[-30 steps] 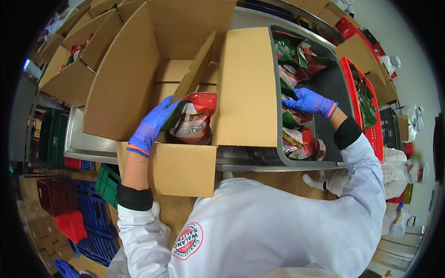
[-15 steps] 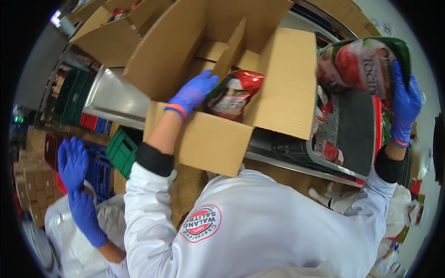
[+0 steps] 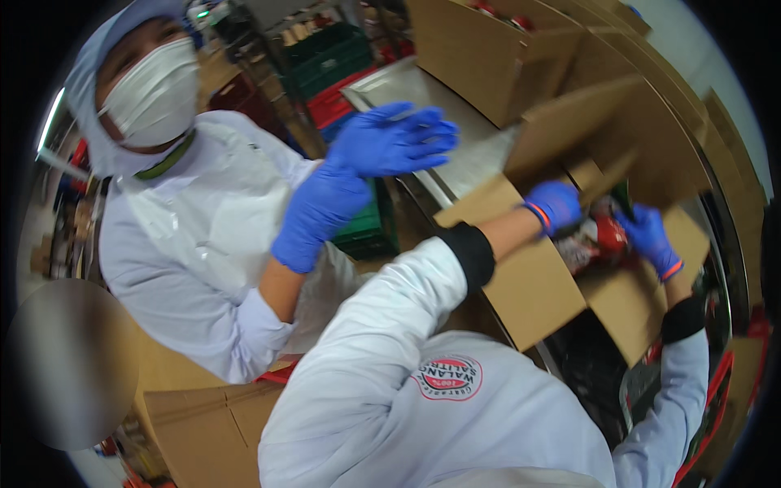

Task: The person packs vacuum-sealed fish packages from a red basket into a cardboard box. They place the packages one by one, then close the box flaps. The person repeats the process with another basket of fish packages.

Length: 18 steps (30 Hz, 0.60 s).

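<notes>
A cardboard box (image 3: 533, 297) stands with its flaps spread, and a thin cardboard divider (image 3: 612, 177) splits its inside. Fingers curled, my left hand (image 3: 555, 206) in its blue glove is at the near end of this divider; motion blurs the fingertips. My right hand (image 3: 648, 238), also gloved in blue, reaches in from the right and grips a red, white and green plastic pouch (image 3: 606, 232) inside the box. The pouch's lower part is blurred, and I cannot tell it apart from the pouch beneath.
On my left a co-worker in white holds their blue-gloved hands (image 3: 370, 154) close to the box. Behind lie a metal tray (image 3: 468, 150) and another cardboard box (image 3: 488, 65) with red packs. Green crates (image 3: 325, 69) stand at the far left; a dark bin (image 3: 587, 366) sits below my box.
My right hand has brought the pouch from over the bin at right into the box. My view has swung left, so the co-worker shows more. My left hand stays at the divider.
</notes>
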Each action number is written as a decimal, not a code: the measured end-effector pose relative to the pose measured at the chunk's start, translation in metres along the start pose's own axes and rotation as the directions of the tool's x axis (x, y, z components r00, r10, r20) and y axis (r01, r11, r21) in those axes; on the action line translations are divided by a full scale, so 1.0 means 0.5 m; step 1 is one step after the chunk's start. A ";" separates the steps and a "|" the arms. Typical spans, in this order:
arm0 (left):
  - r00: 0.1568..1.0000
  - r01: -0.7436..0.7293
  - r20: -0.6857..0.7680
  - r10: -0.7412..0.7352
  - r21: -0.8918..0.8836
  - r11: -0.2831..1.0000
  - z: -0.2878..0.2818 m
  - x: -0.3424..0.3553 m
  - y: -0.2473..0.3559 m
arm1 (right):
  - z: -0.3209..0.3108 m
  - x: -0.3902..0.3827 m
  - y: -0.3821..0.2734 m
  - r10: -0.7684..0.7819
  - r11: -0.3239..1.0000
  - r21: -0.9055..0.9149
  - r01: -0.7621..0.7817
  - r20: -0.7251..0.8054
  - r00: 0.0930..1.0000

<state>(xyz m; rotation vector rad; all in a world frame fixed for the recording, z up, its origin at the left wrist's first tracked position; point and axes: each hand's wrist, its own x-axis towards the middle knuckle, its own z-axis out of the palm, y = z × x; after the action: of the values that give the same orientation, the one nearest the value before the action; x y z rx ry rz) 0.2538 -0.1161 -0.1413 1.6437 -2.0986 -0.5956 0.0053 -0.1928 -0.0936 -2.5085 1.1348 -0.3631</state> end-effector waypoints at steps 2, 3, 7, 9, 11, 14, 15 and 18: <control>0.999 0.028 -0.027 -0.029 -0.034 0.999 0.018 0.016 0.000 | 0.026 0.016 -0.007 0.052 0.994 0.088 -0.060 0.083 0.995; 0.998 0.050 0.048 -0.046 -0.077 0.996 0.019 0.024 0.007 | 0.010 0.008 -0.019 0.121 0.984 0.116 -0.137 0.136 0.983; 0.982 0.030 0.188 0.015 -0.239 0.971 -0.013 0.035 0.027 | -0.004 -0.042 -0.047 0.044 0.999 0.006 -0.046 0.149 0.988; 0.969 0.033 0.245 0.033 -0.261 0.965 -0.017 0.040 0.042 | 0.006 -0.068 -0.046 -0.167 0.986 0.047 0.162 0.149 0.975; 0.951 -0.181 0.200 0.234 -0.252 0.951 0.009 0.059 -0.011 | 0.008 -0.060 -0.099 -0.127 0.989 -0.052 0.137 0.167 0.978; 0.949 -0.295 0.113 0.294 -0.009 0.956 0.022 0.067 -0.027 | -0.020 -0.049 -0.086 -0.272 0.865 -0.341 0.368 0.298 0.915; 0.987 -0.104 0.112 0.118 -0.121 0.987 0.023 0.064 -0.017 | -0.031 -0.049 -0.084 -0.368 0.681 -0.511 0.525 0.380 0.848; 0.989 0.072 0.137 -0.055 -0.118 0.990 0.009 0.051 0.027 | -0.066 -0.066 -0.078 -0.120 0.927 -0.302 0.221 0.319 0.940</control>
<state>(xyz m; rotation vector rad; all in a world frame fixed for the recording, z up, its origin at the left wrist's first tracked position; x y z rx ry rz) 0.2348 -0.1379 -0.1361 1.6475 -2.0613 -0.8600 -0.0023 -0.1511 -0.0501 -2.8427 0.9199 0.1791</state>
